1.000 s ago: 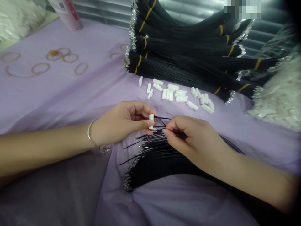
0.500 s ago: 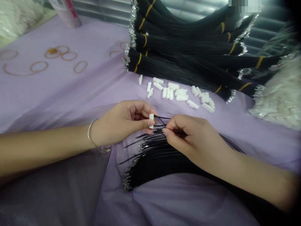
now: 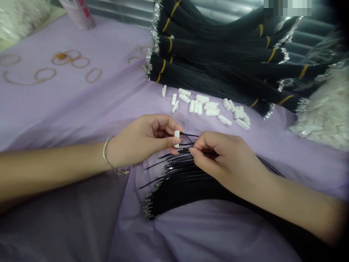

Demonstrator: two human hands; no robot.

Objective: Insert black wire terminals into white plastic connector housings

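Observation:
My left hand (image 3: 148, 140) pinches a small white connector housing (image 3: 177, 138) upright between thumb and fingers. Black wires run from the housing's right side towards my right hand (image 3: 220, 153). There, thumb and forefinger are closed on a thin black wire (image 3: 185, 148) whose metal-tipped end lies close to the housing; whether it touches is too small to tell. Beneath both hands spreads a loose bundle of black wires (image 3: 185, 185) with silver terminals at the left ends. Several loose white housings (image 3: 212, 108) lie just beyond my hands.
Banded bundles of black wire (image 3: 207, 54) are piled at the back. A clear bag of white parts (image 3: 324, 116) stands at the right, another bag (image 3: 21, 18) at far left. Rubber bands (image 3: 45, 74) and a pinkish container (image 3: 79, 14) rest on the purple cloth (image 3: 109, 105).
Both hands keep nearly the same pose, left on the housing, right on the wire. The whole view has shifted very slightly.

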